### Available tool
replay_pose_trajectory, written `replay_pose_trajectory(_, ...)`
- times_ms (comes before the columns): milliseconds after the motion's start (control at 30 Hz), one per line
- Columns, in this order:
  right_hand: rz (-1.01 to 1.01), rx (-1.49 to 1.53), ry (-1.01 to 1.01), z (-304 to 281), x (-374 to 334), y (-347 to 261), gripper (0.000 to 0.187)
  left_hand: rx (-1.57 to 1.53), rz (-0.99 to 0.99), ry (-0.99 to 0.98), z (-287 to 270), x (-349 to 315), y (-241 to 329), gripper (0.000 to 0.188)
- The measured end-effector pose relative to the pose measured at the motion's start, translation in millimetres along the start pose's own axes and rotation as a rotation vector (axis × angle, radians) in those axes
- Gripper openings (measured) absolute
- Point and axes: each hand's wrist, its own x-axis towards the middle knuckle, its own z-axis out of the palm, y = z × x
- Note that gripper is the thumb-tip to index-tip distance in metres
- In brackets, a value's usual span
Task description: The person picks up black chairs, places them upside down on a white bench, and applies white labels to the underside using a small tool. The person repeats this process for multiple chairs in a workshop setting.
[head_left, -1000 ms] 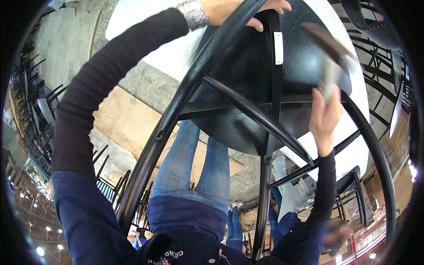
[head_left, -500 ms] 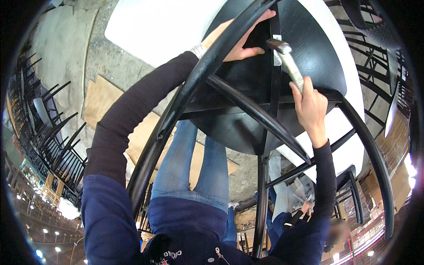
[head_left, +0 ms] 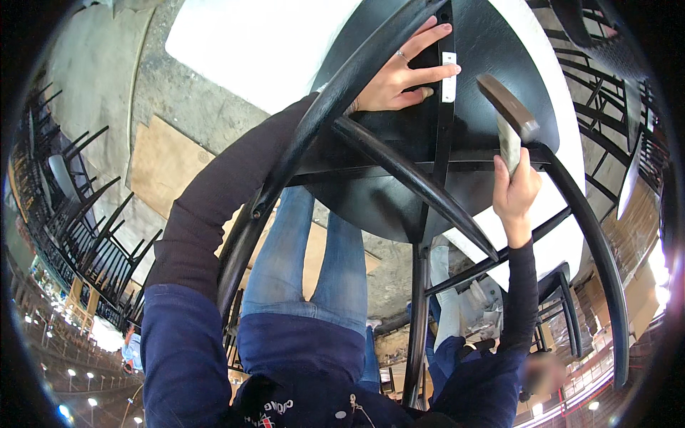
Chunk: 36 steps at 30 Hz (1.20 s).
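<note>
Chairs (head_left: 107, 246) crowd the far left of the frame, dark legs tangled, and beside them a brown sheet (head_left: 168, 160) lies flat on the floor. Moving right, a white counter (head_left: 250, 50) fills the upper left, and across it comes the main player: a black chair (head_left: 389, 167), legs and rails spanning from left of centre to the lower right. Its thick slanting leg (head_left: 303, 146) looks stiff and solid, likely wood, smooth enough to slip a little under a dry palm; that leg would make the sure handhold for shifting it. Top centre now, the left hand (head_left: 399, 82) lies half spread on the dark seat (head_left: 503, 43), gripping nothing, one fingertip on the white plate (head_left: 448, 85) (small, and probably the easiest part to mark). Right of centre, the right hand (head_left: 517, 189) is closed around the pale handle of a hammer (head_left: 509, 110), head apart from the plate; that head should be the heavy end, so low on the handle is the place to hold. Far right, a curved leg (head_left: 596, 235) sweeps down, probably just as rigid.
</note>
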Motion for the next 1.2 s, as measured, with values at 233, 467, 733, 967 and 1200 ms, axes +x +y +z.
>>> replay_pose_trajectory(233,-0.183,0.23,-0.047,-6,-18,6,0.03,-0.163,-0.029,-0.01,-13,5,2,0.047)
replay_pose_trajectory(467,-0.181,0.389,0.025,-4,-16,9,0.023,-0.128,-0.056,-0.006,-18,9,6,0.044)
replay_pose_trajectory(733,-0.235,0.649,0.075,3,-16,10,0.024,-0.049,-0.035,-0.043,-18,3,0,0.045)
replay_pose_trajectory(967,-0.194,0.047,0.05,-2,-8,1,0.022,-0.256,0.019,0.106,5,-1,5,0.058)
replay_pose_trajectory(1200,-0.168,0.319,0.286,12,15,-7,0.023,0.209,0.16,0.064,1,-16,6,0.056)
